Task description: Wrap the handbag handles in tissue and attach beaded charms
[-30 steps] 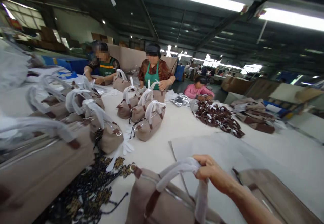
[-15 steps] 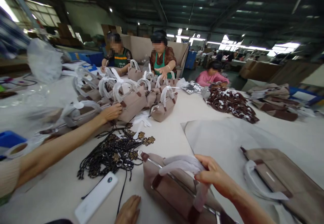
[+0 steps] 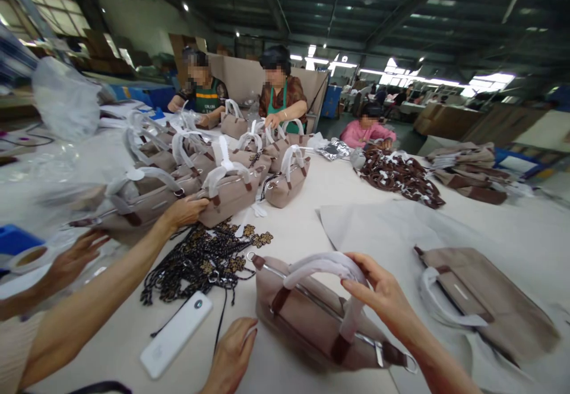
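A taupe handbag [image 3: 303,320] with brown leather tabs and white-wrapped handles stands upright on the table in front of me. My right hand [image 3: 378,293] grips one wrapped handle [image 3: 327,263] between thumb and fingers. Left of the bag, my left hand [image 3: 234,349] is half curled just above the table, thumb apart, touching nothing that I can see. Black braided cords with flower-shaped pieces [image 3: 200,263] lie in a heap beyond it. A white phone-like device [image 3: 176,334] lies beside my left hand.
A co-worker's hand [image 3: 184,210] reaches across from the left to a group of similar handbags [image 3: 231,192]. Across the table are other people [image 3: 280,97] and a pile of brown straps [image 3: 396,174]. A flat taupe bag [image 3: 490,299] lies right on white sheeting [image 3: 369,228].
My right hand still holds the handle, and the handbag now stands more upright. My left hand has risen and moved up toward the bag. The co-worker's second hand has appeared at left.
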`<state>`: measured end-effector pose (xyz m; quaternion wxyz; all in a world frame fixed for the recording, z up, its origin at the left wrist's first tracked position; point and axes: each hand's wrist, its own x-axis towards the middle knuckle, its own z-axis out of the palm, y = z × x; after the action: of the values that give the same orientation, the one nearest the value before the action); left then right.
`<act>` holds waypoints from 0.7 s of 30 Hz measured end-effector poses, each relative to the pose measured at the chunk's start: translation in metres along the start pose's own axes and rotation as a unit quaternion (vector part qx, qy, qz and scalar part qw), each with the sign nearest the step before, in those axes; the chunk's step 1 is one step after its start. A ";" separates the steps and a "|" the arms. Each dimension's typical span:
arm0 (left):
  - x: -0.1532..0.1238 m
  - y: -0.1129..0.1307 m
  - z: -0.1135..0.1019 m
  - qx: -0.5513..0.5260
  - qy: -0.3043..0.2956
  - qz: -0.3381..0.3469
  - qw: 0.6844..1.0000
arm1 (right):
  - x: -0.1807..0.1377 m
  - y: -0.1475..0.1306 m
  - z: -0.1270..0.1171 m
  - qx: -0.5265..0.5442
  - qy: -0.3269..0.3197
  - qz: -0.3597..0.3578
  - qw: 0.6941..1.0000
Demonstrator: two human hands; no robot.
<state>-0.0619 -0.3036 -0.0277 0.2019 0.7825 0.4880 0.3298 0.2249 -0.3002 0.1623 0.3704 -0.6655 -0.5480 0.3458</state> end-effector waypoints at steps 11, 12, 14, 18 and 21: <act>0.015 0.017 0.016 -0.045 -0.093 -0.007 0.995 | -0.010 -0.002 0.010 0.220 -0.116 0.131 0.960; 0.018 0.019 0.018 -0.060 -0.111 -0.006 0.992 | -0.012 -0.002 0.013 0.261 -0.079 0.141 0.952; 0.025 0.022 0.023 -0.082 -0.141 -0.019 0.986 | -0.014 -0.002 0.019 0.324 0.028 0.144 0.935; 0.045 0.018 0.032 -0.004 -0.119 -0.100 0.988 | -0.010 -0.001 0.023 0.381 0.175 0.118 0.900; 0.068 -0.007 0.027 0.074 -0.070 -0.160 0.982 | -0.006 0.004 0.029 0.399 0.109 0.114 0.903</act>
<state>-0.0263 -0.2389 -0.0293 0.2273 0.7282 0.6147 0.2002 0.2009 -0.3038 0.1455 0.6206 -0.5537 -0.2407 0.5003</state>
